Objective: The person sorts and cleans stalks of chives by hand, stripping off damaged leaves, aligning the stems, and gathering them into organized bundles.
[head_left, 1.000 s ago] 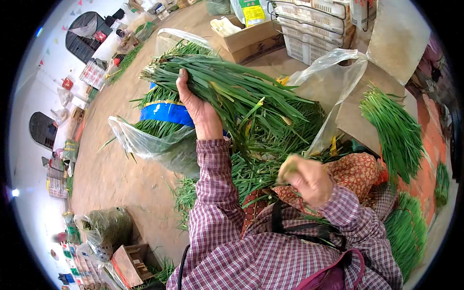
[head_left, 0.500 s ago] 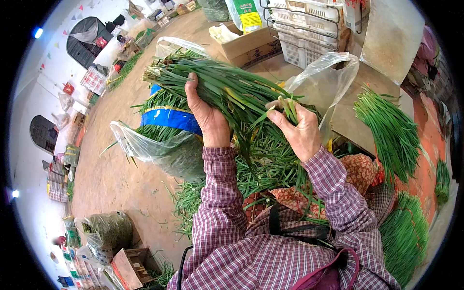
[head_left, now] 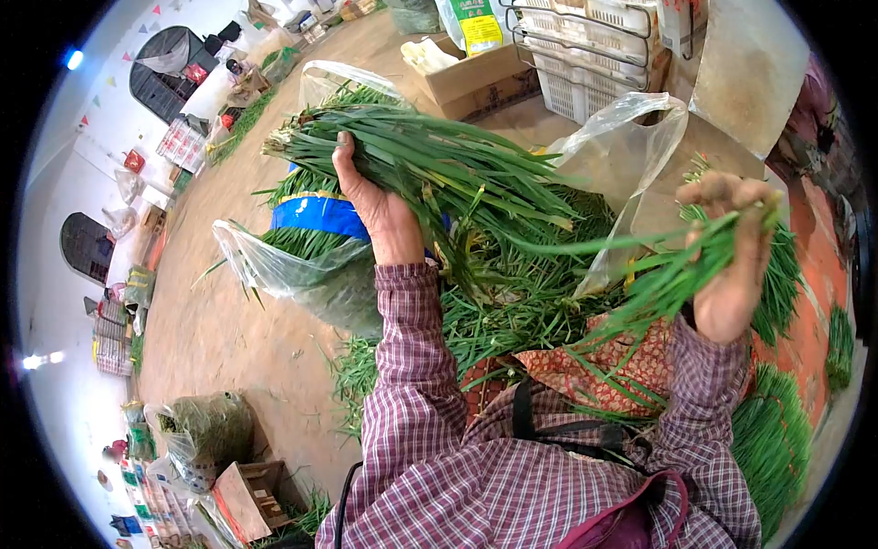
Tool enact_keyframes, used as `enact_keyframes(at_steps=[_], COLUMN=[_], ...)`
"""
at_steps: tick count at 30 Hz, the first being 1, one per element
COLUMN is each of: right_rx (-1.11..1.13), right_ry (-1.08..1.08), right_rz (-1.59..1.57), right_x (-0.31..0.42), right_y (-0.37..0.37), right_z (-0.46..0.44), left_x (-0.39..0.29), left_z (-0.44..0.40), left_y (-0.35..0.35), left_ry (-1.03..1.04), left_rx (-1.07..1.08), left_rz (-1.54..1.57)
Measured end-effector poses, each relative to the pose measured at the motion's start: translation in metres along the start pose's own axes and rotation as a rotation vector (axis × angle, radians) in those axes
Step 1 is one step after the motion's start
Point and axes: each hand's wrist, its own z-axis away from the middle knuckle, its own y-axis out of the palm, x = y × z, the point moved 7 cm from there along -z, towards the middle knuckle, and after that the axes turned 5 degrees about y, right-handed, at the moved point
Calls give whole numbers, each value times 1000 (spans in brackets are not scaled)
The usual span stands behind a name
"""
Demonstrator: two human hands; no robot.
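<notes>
My left hand (head_left: 386, 212) is closed around a thick bundle of garlic chives (head_left: 448, 156), its cut ends to the left and its leaf tips to the right. At the right, my right hand (head_left: 732, 288) grips a small bunch of garlic chives (head_left: 672, 282), slightly blurred, with leaves trailing left and down. Behind that hand, and partly hidden by it, lies a neat stack of chives (head_left: 777, 293). Loose chive leaves (head_left: 512, 316) are heaped below the left-hand bundle, over my lap and a patterned red cloth (head_left: 631, 357).
A clear plastic bag (head_left: 302, 279) with chives wrapped in a blue band (head_left: 320, 215) stands at left. Another clear bag (head_left: 631, 151) is behind the heap. Farther back are a cardboard box (head_left: 485, 82) and white crates (head_left: 572, 87). More chives (head_left: 773, 439) lie at lower right.
My right hand has moved right, away from the bundle, carrying a small bunch of chives. My left hand still holds the large bundle, nearly in the same place.
</notes>
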Motion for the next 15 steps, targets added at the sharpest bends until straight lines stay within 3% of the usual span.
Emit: enact_keyframes(at_steps=[2,3,8,10,15], right_rx=[241,387,711,716,806], right_ry=[-28,69,-32,-173,-181], right_rz=[-187,-181,565,699,1162], right_x=[11,7,-59,-77,-117], right_y=[13,17,69,88,117], right_z=[12,20,81,106,121], left_x=[3,2,5,8,16], left_z=[-1,1,7,10,19], left_y=[3,5,22,28,43], left_ry=[-14,-6,15,14,5], left_rx=[10,27,39,31,52], left_rz=[44,37,-32,-58,-20])
